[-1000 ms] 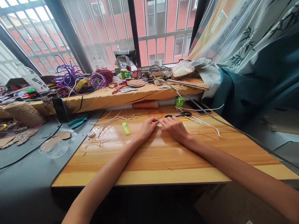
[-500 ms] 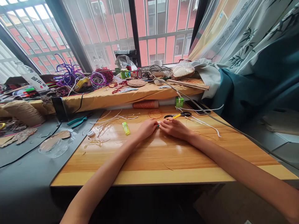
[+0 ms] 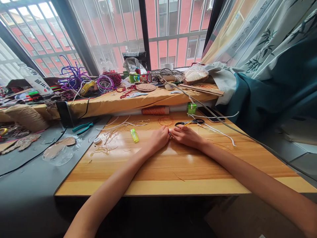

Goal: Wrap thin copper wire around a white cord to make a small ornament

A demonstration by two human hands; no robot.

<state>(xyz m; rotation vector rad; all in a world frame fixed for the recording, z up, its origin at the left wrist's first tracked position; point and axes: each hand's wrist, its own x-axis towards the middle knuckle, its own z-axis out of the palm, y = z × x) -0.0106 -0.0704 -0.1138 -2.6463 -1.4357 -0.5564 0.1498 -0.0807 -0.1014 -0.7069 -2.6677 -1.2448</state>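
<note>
Tabletop (image 3: pixel 148 172) of shiny wood fills the middle of the head view, where the left hand (image 3: pixel 160 136) and the right hand (image 3: pixel 186 136) meet. The left grip pinches a tiny pale thing (image 3: pixel 170 132), mostly hidden. The right grip looks curled around a yellow stick (image 3: pixel 189 123), which pokes out toward the scissors (image 3: pixel 195 121). I think the fingers press close so the tiny pale thing can't wobble. The scissors and a green lighter (image 3: pixel 134 135) lie near, maybe to be easy to reach. The tiny pale thing sits between both grips, against the left fingertips; I can't tell if the right ones touch it.
</note>
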